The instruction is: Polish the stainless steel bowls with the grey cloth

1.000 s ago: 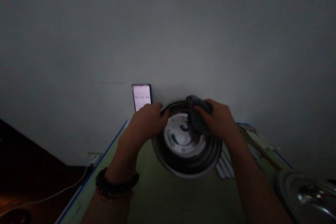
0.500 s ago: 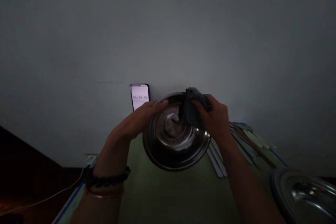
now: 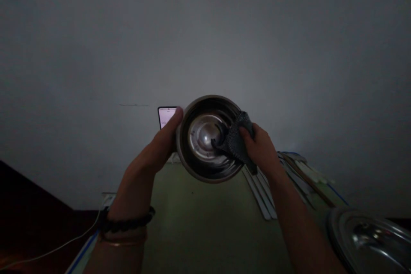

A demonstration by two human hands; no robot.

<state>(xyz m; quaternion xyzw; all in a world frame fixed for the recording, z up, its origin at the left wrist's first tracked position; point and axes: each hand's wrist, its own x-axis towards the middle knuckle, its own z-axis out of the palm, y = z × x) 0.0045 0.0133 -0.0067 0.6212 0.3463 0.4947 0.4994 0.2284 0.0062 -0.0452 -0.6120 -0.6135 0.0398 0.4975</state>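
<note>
A shiny metal bowl (image 3: 207, 137) is held up above the table, its inside turned toward me. My left hand (image 3: 163, 143) grips its left side, thumb near the rim and the other fingers hidden behind. At the right rim, my right hand (image 3: 261, 147) is closed on a dark grey patterned cloth (image 3: 239, 139). The cloth is folded over the edge, and one end of it hangs into the bowl. The fingers of my right hand behind the cloth are out of sight.
A lit phone (image 3: 166, 115) leans against the wall (image 3: 205, 34), partly covered by my left hand. Long flat metal utensils (image 3: 261, 197) and a brown stick (image 3: 306, 177) lie on the green table (image 3: 205, 227). Another metal dish (image 3: 369, 239) sits at the lower right; a white cable (image 3: 64, 246) hangs left.
The bowl has tilted to face me more squarely and risen slightly. The cloth and my right hand have moved down along the rim from the top right to the right side.
</note>
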